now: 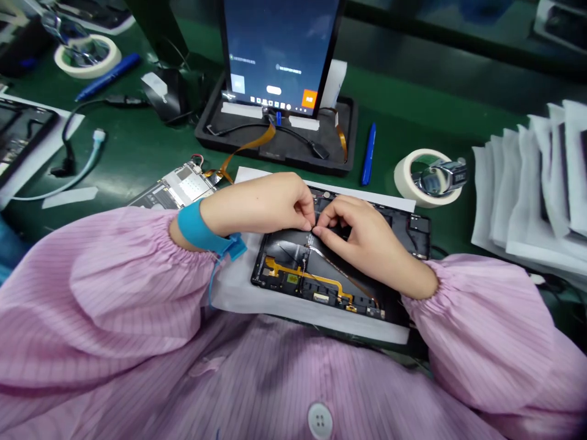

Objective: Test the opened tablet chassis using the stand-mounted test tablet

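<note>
A green table (394, 119) spreads underneath. On its near side, a white sheet (257, 299) bears an open black device casing (321, 272); a lit screen (279, 49) stands on the far side. Over the casing's left half, the left hand (288, 201) and right hand (358, 229) meet, thumbs and fingers pinched closed; whether they grip anything is too small to tell. A blue pen (369, 156) lies far right.
</note>
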The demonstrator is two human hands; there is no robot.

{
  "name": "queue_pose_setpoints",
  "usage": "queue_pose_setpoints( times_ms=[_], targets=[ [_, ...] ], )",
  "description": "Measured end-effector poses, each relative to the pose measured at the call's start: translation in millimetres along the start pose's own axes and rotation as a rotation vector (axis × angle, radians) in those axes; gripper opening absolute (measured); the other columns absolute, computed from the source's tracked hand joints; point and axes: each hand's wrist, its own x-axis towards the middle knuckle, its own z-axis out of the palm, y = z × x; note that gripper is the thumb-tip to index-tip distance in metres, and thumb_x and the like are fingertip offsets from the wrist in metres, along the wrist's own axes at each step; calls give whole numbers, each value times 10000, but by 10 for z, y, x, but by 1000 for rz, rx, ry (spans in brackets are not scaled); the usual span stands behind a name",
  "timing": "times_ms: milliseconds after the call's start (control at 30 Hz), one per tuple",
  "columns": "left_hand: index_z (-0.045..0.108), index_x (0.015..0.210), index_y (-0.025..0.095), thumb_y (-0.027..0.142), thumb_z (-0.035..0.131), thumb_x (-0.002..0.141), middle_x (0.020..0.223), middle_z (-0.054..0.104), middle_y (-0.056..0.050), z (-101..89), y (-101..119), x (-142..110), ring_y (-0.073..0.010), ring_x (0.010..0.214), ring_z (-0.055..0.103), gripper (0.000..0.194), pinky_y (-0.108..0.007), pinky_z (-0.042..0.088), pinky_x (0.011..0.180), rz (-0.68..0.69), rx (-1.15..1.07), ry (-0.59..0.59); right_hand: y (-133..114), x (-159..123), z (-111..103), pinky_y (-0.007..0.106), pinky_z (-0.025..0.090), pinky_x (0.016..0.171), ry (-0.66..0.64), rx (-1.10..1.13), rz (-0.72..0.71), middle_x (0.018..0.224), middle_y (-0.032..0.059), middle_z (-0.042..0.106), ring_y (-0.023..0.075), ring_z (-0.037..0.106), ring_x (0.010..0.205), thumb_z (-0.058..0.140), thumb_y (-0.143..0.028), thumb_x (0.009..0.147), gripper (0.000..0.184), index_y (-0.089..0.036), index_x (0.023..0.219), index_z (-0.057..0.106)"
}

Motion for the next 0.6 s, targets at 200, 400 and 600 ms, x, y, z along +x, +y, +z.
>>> queue_pose_setpoints(
  times_ms=[200,400,600],
  targets=[
    [723,773,216,256,573,745,689,669,57,22,5,11,-81,593,550,158,-190,371,605,-17,30,34,12,0,9,291,348,716,0,-20,-22,774,-3,563,174,525,768,613,-121,778,87,-189,779,557],
    [706,749,215,278,593,737,665,652,47,92,19,15,-95,593,549,130,-203,396,617,-59,40,75,24,-13,7,301,345,710,-8,-23,-27,769,0,549,176,517,755,579,-131,792,71,-192,781,543],
    [683,732,186,174,530,741,736,665,-4,169,77,2,-138,688,570,154,-244,427,665,4,112,204,15,-33,1,311,344,727,6,-14,-23,790,2,548,183,515,777,584,-131,792,88,-190,833,533]
  ],
)
